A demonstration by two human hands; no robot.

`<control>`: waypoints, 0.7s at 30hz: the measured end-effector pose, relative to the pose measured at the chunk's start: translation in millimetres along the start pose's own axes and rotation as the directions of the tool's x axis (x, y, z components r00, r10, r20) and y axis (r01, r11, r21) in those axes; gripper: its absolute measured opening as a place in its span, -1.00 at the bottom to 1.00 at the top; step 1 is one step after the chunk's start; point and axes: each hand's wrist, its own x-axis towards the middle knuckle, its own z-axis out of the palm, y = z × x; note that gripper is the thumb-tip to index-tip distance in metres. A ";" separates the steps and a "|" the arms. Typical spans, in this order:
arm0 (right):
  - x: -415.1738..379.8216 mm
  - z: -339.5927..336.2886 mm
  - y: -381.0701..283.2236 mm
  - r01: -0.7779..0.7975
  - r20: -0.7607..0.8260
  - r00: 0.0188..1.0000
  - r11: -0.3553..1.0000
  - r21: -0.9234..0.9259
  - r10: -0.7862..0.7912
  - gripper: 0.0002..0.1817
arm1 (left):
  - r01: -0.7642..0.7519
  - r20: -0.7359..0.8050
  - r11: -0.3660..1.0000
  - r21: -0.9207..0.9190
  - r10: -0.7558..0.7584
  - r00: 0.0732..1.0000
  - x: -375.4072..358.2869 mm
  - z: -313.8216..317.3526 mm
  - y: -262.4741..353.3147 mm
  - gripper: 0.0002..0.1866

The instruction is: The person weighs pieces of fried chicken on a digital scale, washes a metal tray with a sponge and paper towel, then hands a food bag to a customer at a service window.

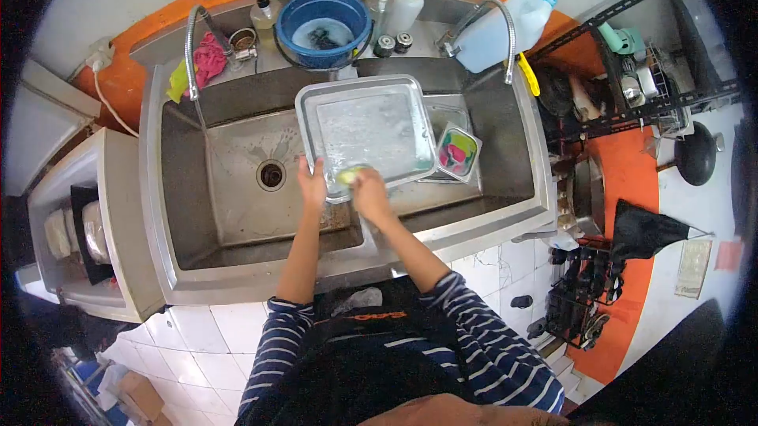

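Note:
A silver rectangular metal tray [367, 122] is held tilted over the divider between the two sink basins, with wet, whitish streaks on its inside. My left hand [313, 183] grips its near left corner, thumb over the rim. In my right hand [368, 192] is a yellow-green sponge [346, 176], pressed against the tray's near edge; both are somewhat blurred. Just right of the tray sits a small metal container [474, 161] with pink and green contents that I cannot make out. Under it lies another metal tray, partly hidden.
Behind the sink stand a blue basin [325, 0] of sudsy water, pump bottles [382, 0] and a large plastic jug [505, 31]. Curved faucets [189, 51] rise at both sides. Pink and green cloths [207, 61] lie at left. A black rack [624, 71] holds kitchenware at right.

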 end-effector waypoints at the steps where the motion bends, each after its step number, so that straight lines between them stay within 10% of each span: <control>1: 9.1 12.9 -13.8 0.014 0.024 1.000 0.994 0.111 -0.017 -0.91 | 0.051 -0.015 0.999 0.011 -0.051 0.999 0.7 -1.1 -6.4 -0.76; 4: 17.3 42.2 -44.5 -0.037 -0.017 0.999 0.984 0.174 0.040 -0.88 | 0.460 0.255 0.730 -0.506 -0.383 0.888 -10.9 -14.9 30.8 -0.71; 6: 3.0 42.3 -56.1 -0.055 0.000 0.998 0.989 0.138 0.056 -0.85 | 0.524 0.292 0.657 -0.542 -0.438 0.850 -9.9 -23.5 27.5 -0.71; 9: -19.0 25.7 -45.9 0.142 0.189 0.972 0.990 -0.005 -0.139 -0.78 | 0.467 0.122 0.827 -0.313 -0.452 0.883 -10.4 -22.3 29.8 -0.71; 11: -20.4 9.8 -31.1 0.252 0.190 0.954 0.964 -0.089 -0.232 -0.80 | -0.047 0.050 0.992 0.113 0.041 0.998 -11.7 -15.7 -25.4 -0.68; 12: -19.5 0.6 -21.8 0.350 0.195 0.928 0.920 -0.176 -0.316 -0.81 | -0.049 0.048 0.992 0.113 0.044 0.998 -10.2 -15.1 -22.0 -0.68; 14: -2.6 -15.1 7.3 0.191 0.165 0.974 0.959 -0.210 -0.158 -0.86 | -0.050 -0.024 0.953 0.299 0.060 0.998 -11.7 -11.8 -7.9 -0.56; 17: 26.8 -33.5 17.8 -0.095 -0.069 0.994 0.982 -0.164 0.085 -0.89 | 0.055 0.107 0.954 0.294 -0.090 0.990 -2.8 -19.6 7.3 -0.52; 21: 20.4 23.8 -30.1 0.077 -0.052 0.996 0.996 -0.038 -0.079 -0.88 | -0.087 0.090 0.995 0.058 0.081 0.993 -0.8 -17.5 8.1 -0.59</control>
